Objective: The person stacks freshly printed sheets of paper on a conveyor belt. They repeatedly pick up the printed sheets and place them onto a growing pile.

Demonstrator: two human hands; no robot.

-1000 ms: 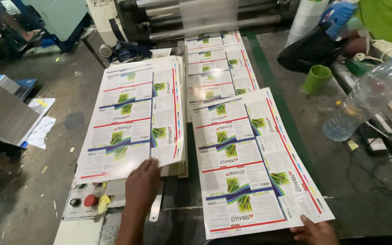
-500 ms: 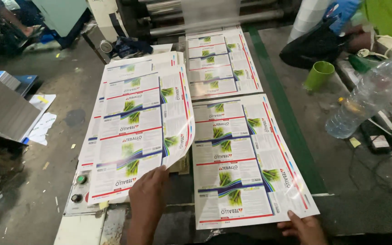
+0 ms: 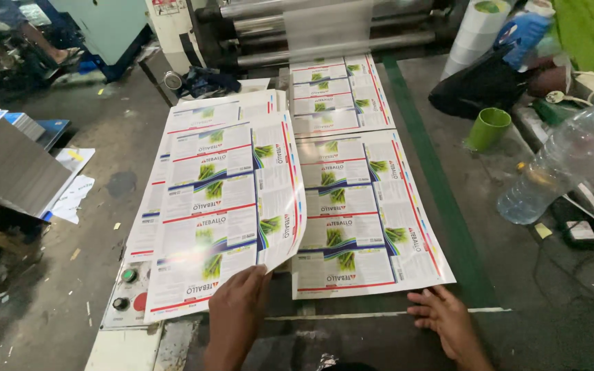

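While gripping the glossy printed sheet (image 3: 232, 206) at its 6 o'clock edge, left hand (image 3: 236, 309) lifted, fingers pinching; right hand (image 3: 445, 317) flat, fingers released, on tabletop (image 3: 517, 330).

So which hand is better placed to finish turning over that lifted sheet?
Probably the left hand: it grips the raised corner of the curled printed sheet. The right hand lies flat on the table beside the flat sheet, near its lower edge.

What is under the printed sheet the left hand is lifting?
Under the lifted sheet in the left hand lie more printed sheets and a button panel. The rest is covered.
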